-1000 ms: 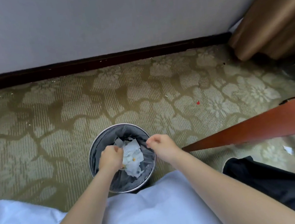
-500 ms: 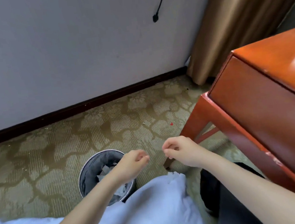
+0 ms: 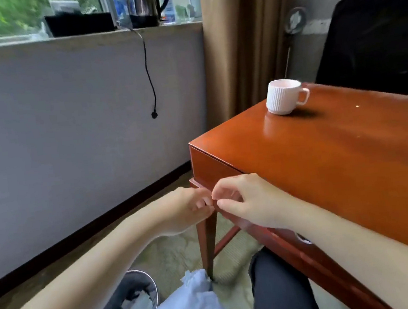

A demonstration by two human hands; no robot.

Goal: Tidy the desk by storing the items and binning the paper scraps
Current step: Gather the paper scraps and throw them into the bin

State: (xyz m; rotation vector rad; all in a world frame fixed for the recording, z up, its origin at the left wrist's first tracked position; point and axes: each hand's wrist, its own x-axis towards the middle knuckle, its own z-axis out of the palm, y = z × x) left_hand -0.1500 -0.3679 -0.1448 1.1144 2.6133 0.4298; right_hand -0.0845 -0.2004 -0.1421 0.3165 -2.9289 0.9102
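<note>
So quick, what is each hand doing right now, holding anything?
Left hand: closed, fingers curled, nothing visible in it.
Right hand: closed, fingers curled, nothing visible in it.

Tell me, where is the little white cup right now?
The white cup stands upright on the far corner of the desk, in the upper right of the head view, close in front of the brown curtain.
</note>
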